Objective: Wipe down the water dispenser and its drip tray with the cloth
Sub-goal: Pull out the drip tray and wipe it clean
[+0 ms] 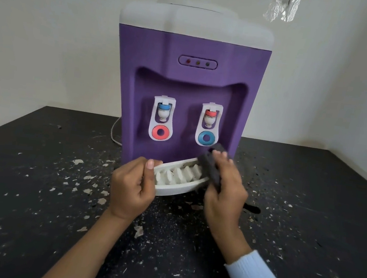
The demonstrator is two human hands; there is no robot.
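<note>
A purple water dispenser (pixel 191 70) with a white top stands at the back of the dark table. It has two white taps, one on the left (pixel 162 117) and one on the right (pixel 209 124). The white slotted drip tray (pixel 173 187) is out of the dispenser and held tilted just in front of it. My left hand (pixel 133 188) grips the tray's left end. At the tray's right end, my right hand (pixel 224 187) presses a dark grey cloth (pixel 211 165) against it.
The black table (pixel 33 189) is speckled with pale chips and scratches. A white cord (pixel 114 135) runs behind the dispenser's left side. Pale walls close in behind and to the right. A crumpled silvery patch (pixel 283 7) hangs on the wall at upper right.
</note>
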